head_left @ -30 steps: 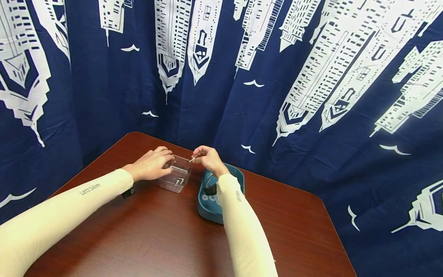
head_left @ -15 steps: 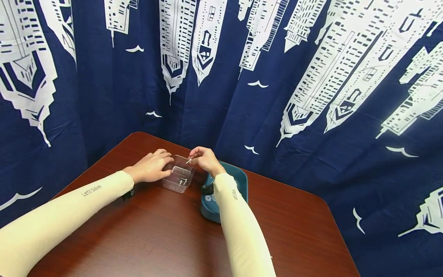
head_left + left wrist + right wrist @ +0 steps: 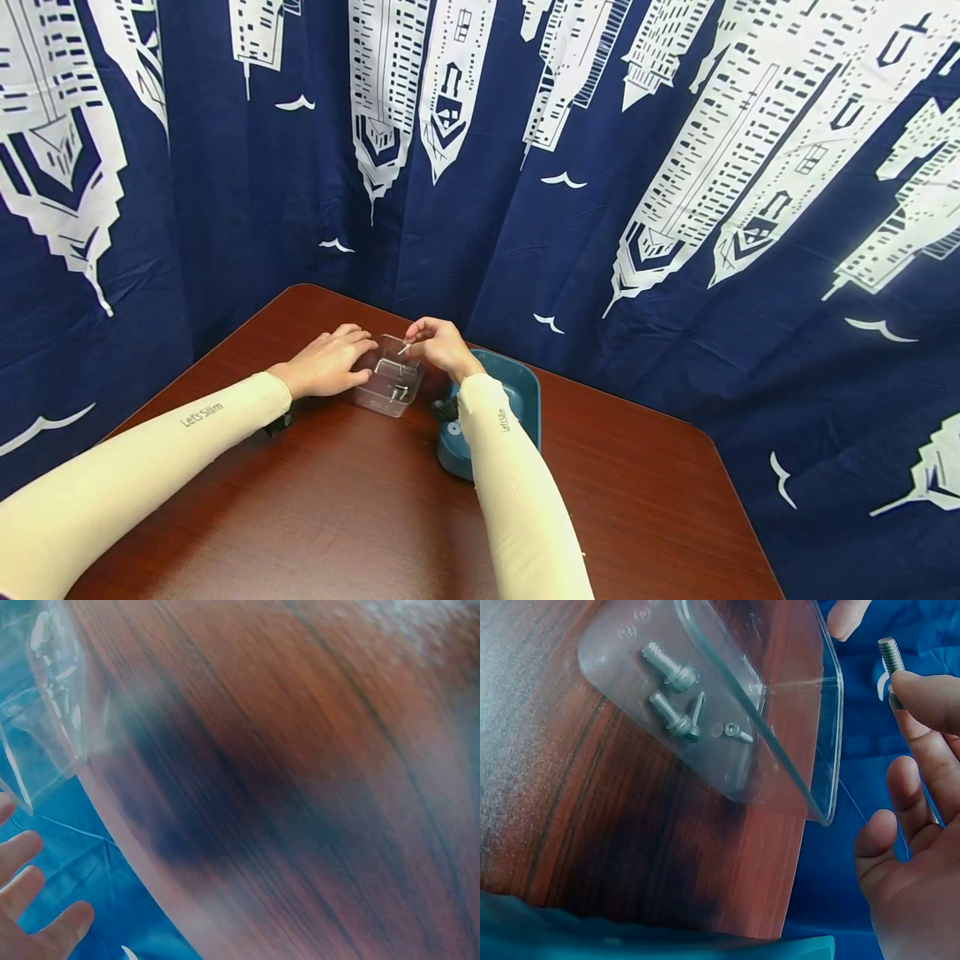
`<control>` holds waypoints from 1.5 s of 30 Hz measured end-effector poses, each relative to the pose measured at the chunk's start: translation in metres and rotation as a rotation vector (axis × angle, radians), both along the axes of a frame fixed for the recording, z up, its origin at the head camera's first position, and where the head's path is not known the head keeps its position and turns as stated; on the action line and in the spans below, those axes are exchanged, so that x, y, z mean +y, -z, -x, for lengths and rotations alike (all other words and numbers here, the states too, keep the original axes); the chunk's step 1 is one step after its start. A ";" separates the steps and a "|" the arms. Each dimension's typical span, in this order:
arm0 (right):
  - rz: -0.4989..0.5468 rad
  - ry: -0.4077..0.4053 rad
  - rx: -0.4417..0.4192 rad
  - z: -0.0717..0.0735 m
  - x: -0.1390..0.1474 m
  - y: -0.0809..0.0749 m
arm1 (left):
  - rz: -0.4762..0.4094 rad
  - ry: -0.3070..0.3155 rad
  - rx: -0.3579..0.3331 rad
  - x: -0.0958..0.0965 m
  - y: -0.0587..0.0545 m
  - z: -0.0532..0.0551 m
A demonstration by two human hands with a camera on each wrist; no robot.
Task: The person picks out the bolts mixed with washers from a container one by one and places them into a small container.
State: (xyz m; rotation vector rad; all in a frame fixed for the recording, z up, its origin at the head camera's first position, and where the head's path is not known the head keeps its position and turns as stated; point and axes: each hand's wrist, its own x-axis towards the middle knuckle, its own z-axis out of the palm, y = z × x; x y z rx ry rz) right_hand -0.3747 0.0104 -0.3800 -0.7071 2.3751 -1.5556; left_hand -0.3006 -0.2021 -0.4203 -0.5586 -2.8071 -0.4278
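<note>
A clear plastic box (image 3: 384,407) stands near the table's back edge. My left hand (image 3: 327,362) is at its left side, fingers loosely extended along the rim. In the left wrist view its fingers (image 3: 64,926) are spread just below the box. My right hand (image 3: 445,346) pinches a silver threaded bolt (image 3: 889,654) between thumb and forefinger, its threaded end sticking out. The bolt is over the box's right back part in the head view. Several metal fasteners lie in the box, among them a larger bolt (image 3: 667,666) and a small screw (image 3: 737,733).
To the right of the box is a blue oblong tray (image 3: 529,392), partly covered by my right forearm. A pale washer (image 3: 453,428) and a dark item (image 3: 446,409) show in it. A blue patterned curtain (image 3: 480,250) hangs behind the brown table (image 3: 337,500).
My right hand has moved a little left with the bolt, from the box's right edge to over it. The left hand stays at the box. The head view has shifted slightly.
</note>
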 end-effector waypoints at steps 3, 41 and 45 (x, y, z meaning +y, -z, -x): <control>-0.009 0.003 0.004 -0.001 0.000 0.001 | 0.001 -0.007 -0.009 0.000 0.002 0.001; 0.001 0.051 0.027 0.002 0.031 0.001 | -0.005 -0.028 -0.044 -0.001 0.005 0.003; -0.003 0.059 0.026 0.003 0.042 0.000 | 0.002 -0.024 -0.042 -0.001 0.005 0.003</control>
